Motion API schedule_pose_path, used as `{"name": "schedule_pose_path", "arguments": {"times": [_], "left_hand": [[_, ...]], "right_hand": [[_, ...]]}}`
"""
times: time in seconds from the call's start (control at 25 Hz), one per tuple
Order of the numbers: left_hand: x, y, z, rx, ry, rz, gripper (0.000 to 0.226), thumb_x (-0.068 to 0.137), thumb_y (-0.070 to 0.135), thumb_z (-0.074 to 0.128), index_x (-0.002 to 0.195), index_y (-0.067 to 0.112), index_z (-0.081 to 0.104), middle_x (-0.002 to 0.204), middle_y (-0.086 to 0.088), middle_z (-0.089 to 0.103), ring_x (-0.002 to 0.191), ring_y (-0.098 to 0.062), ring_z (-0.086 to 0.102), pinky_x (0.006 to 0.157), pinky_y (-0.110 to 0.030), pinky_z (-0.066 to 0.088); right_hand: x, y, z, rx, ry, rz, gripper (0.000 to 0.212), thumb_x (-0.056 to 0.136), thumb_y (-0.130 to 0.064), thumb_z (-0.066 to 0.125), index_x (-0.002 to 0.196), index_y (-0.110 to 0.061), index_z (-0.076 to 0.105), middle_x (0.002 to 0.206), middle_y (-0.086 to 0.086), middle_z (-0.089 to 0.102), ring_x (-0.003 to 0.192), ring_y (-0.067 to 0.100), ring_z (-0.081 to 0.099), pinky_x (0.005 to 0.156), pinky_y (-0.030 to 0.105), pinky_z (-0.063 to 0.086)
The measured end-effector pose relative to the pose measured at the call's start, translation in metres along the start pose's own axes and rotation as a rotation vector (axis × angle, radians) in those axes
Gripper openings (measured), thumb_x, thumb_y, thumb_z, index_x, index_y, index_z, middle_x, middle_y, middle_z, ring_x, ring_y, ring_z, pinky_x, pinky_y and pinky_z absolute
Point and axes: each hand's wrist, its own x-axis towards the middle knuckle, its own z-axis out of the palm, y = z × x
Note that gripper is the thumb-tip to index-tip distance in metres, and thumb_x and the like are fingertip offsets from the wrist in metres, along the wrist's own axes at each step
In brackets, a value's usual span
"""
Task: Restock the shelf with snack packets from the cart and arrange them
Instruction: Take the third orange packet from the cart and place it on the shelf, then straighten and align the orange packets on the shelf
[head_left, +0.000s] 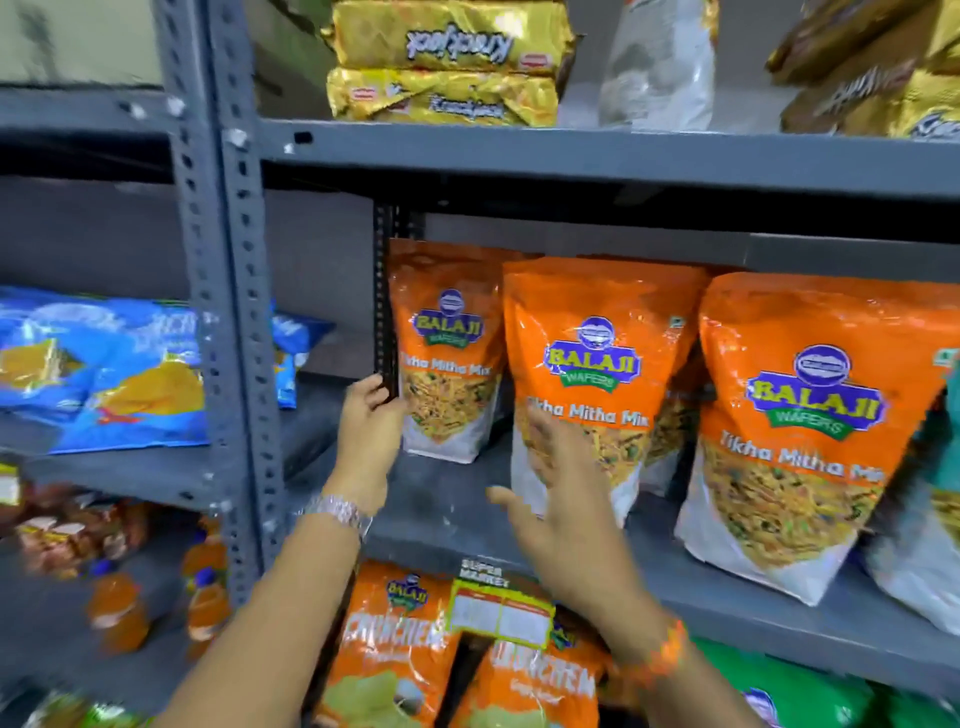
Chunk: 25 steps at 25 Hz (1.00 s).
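Three orange Balaji Tikha Mitha Mix packets stand upright on the grey middle shelf (447, 512). The left packet (447, 332) stands furthest back, the middle packet (597, 364) is nearer, and the right packet (800, 415) is nearest the shelf's front edge. My left hand (369, 426), with a watch on the wrist, touches the left side of the left packet with fingers curled around its edge. My right hand (561, 499) hovers open and blurred in front of the lower part of the middle packet. The cart is out of view.
Gold biscuit packs (447, 62) lie stacked on the shelf above. Orange Crunchem packets (395, 649) and a price tag (501, 613) sit below. Blue snack packets (119, 374) fill the left rack, with orange bottles (117, 613) under them. A grey upright post (228, 291) divides the racks.
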Motion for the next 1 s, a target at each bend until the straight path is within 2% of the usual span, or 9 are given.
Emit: {"name": "schedule_pose_path", "arguments": {"times": [0.08,0.16,0.28,0.36,0.48,0.64,0.76,0.84,1.0], "left_hand": [[0.03,-0.008,-0.004,0.029,-0.058,-0.139,0.041,0.091,-0.002,0.059,0.131,0.003,0.05,0.105,-0.01,0.058,0.076,-0.011,0.059,0.055,-0.02,0.043],[0.054,-0.013,0.001,0.045,-0.149,-0.218,0.041,0.093,0.004,0.058,0.131,-0.006,0.05,0.109,-0.015,0.067,0.073,-0.019,0.064,0.052,-0.024,0.046],[0.08,-0.019,0.013,0.096,-0.215,-0.248,0.031,0.092,0.002,0.058,0.123,0.0,0.057,0.121,-0.022,0.068,0.097,-0.03,0.068,0.065,-0.03,0.054],[0.088,-0.027,0.016,0.169,-0.222,-0.232,0.044,0.088,-0.003,0.062,0.128,0.008,0.05,0.12,-0.015,0.068,0.104,-0.029,0.067,0.079,-0.037,0.058],[0.105,-0.043,0.013,0.267,-0.195,-0.154,0.076,0.079,-0.004,0.066,0.145,0.022,0.037,0.127,-0.011,0.064,0.114,-0.028,0.064,0.092,-0.048,0.058],[0.112,-0.046,0.011,0.365,-0.215,-0.1,0.064,0.08,-0.006,0.072,0.132,0.024,0.05,0.116,-0.009,0.069,0.104,-0.024,0.068,0.086,-0.046,0.061],[0.102,-0.041,0.011,0.407,-0.203,-0.043,0.059,0.078,-0.006,0.077,0.119,0.028,0.051,0.111,-0.005,0.068,0.095,-0.019,0.066,0.072,-0.033,0.057],[0.099,-0.041,0.013,0.412,-0.188,-0.027,0.059,0.078,-0.006,0.077,0.114,0.031,0.048,0.105,-0.003,0.064,0.092,-0.022,0.064,0.074,-0.035,0.056],[0.092,-0.037,0.012,0.429,-0.174,-0.017,0.059,0.08,-0.005,0.076,0.112,0.034,0.045,0.1,-0.002,0.061,0.084,-0.02,0.064,0.08,-0.041,0.06]], "right_hand": [[0.037,0.01,0.056,-0.007,-0.196,0.08,0.099,0.074,-0.034,0.067,0.155,-0.012,0.015,0.157,0.005,0.026,0.147,0.024,0.03,0.118,0.042,0.031],[0.067,0.015,0.096,0.008,-0.258,0.256,0.108,0.075,-0.024,0.068,0.157,-0.012,-0.002,0.161,0.01,0.014,0.15,0.029,0.019,0.122,0.04,0.024],[0.091,0.02,0.125,-0.037,-0.064,0.478,0.118,0.078,-0.019,0.072,0.155,-0.01,-0.017,0.163,0.015,0.004,0.152,0.033,0.01,0.123,0.043,0.017],[0.104,0.03,0.135,-0.071,0.045,0.513,0.126,0.077,-0.027,0.076,0.152,-0.011,-0.025,0.164,0.016,0.001,0.153,0.033,0.007,0.123,0.045,0.015],[0.116,0.041,0.144,-0.094,0.011,0.537,0.129,0.076,-0.035,0.076,0.152,-0.001,-0.022,0.163,0.018,0.002,0.152,0.034,0.011,0.122,0.042,0.019],[0.123,0.053,0.14,-0.016,-0.058,0.589,0.091,0.084,-0.025,0.065,0.153,0.004,0.013,0.153,0.021,0.034,0.137,0.034,0.041,0.111,0.038,0.039],[0.13,0.07,0.149,0.008,-0.002,0.627,0.11,0.079,-0.035,0.066,0.152,-0.013,-0.013,0.151,0.013,0.036,0.135,0.029,0.043,0.111,0.042,0.04],[0.133,0.083,0.158,0.063,0.008,0.627,0.113,0.074,-0.032,0.069,0.151,-0.024,-0.014,0.149,0.012,0.035,0.135,0.03,0.043,0.11,0.046,0.041],[0.128,0.048,0.138,0.067,-0.031,0.624,0.11,0.078,-0.018,0.067,0.153,-0.016,-0.014,0.147,0.017,0.033,0.134,0.034,0.042,0.111,0.046,0.04]]}}
